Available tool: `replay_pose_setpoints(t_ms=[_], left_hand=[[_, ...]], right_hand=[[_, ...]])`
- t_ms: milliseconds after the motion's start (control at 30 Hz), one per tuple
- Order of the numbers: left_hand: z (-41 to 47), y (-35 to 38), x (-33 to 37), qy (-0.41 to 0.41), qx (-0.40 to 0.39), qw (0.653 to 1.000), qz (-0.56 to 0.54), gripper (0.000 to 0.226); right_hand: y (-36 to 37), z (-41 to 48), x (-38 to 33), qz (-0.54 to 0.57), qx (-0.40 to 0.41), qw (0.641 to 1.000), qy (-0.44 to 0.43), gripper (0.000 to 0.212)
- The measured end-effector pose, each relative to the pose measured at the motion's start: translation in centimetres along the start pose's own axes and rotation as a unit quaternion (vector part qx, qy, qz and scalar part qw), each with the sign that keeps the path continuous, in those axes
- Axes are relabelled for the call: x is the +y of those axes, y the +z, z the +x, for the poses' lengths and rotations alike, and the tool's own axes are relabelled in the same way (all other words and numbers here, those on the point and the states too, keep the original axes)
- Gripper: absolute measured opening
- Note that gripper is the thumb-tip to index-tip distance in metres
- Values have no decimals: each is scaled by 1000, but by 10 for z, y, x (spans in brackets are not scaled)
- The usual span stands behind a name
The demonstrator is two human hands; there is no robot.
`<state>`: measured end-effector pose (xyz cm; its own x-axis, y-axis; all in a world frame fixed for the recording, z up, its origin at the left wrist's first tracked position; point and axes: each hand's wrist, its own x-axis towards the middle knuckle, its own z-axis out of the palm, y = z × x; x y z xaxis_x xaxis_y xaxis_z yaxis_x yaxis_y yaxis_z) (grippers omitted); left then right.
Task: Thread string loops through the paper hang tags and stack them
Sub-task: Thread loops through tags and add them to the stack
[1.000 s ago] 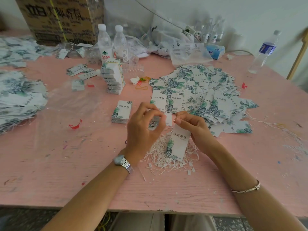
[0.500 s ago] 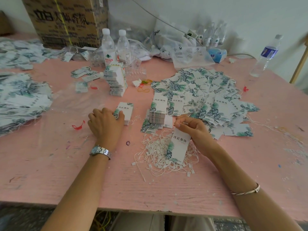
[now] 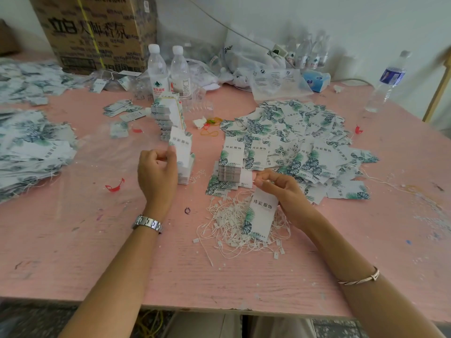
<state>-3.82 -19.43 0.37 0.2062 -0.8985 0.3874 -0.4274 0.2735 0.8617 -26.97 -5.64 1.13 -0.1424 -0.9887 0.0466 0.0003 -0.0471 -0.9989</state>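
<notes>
Pinching one paper tag [image 3: 181,147] upright with the left hand [image 3: 157,172], just above a small stack of tags [image 3: 186,175] near the middle of the table [image 3: 73,240]. Gripping the top of another tag [image 3: 261,215] with the right hand [image 3: 283,191], over the heap of white strings [image 3: 229,228] toward the front edge.

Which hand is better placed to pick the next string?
Probably the right hand: it is just above the strings, though holding a tag. The left hand pinches a second tag farther off.
</notes>
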Motion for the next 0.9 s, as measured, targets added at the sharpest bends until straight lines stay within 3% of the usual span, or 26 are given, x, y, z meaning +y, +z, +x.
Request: replay_pose_setpoints(t_ms=[133, 233, 433, 600, 900], left_hand=[[-17, 7, 17, 35, -145, 972, -183, 20], [-36, 16, 26, 74, -247, 941, -220, 13], [-64, 32, 29, 44, -398, 868, -293, 7], [-71, 35, 27, 31, -435, 853, -286, 9], [-72, 35, 27, 44, -398, 888, -226, 12]], right_hand=[[-3, 1, 0, 21, 19, 1000, -6, 8], [-4, 0, -2, 51, 25, 998, -18, 13], [-8, 5, 0, 113, 59, 991, -32, 5], [-10, 6, 1, 136, 35, 989, -40, 22], [-9, 8, 2, 140, 10, 989, -38, 39]])
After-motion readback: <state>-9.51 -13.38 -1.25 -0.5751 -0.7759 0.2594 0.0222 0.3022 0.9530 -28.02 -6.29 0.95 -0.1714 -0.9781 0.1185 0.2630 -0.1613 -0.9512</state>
